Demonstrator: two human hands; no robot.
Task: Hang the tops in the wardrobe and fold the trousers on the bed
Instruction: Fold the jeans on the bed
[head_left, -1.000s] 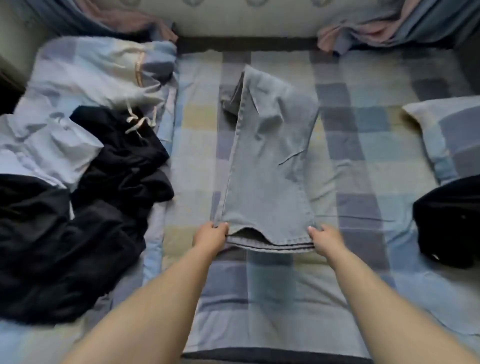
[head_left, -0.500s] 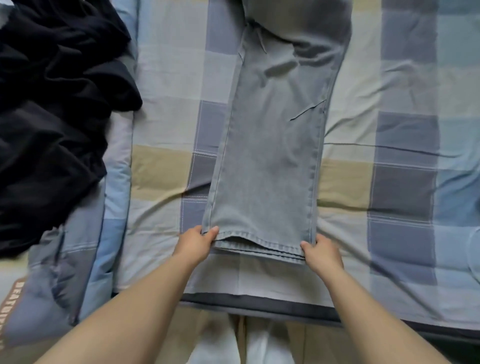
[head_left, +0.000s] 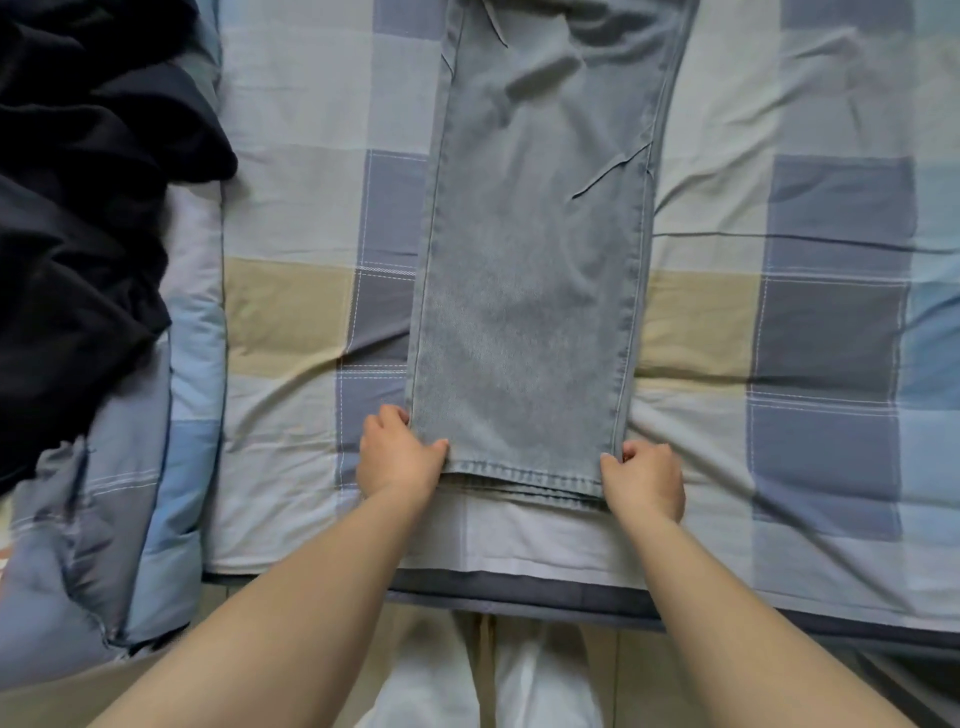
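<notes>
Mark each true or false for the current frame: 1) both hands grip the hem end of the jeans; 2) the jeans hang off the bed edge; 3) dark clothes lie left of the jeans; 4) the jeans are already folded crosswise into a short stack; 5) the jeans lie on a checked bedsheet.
1) True. The left hand and right hand each hold a corner of the jeans at the hem.
2) False. The hem lies on the bed, short of its edge.
3) True. The black clothes are piled at the left.
4) False. They lie stretched out lengthwise, legs stacked.
5) True. The bedsheet is checked.
</notes>
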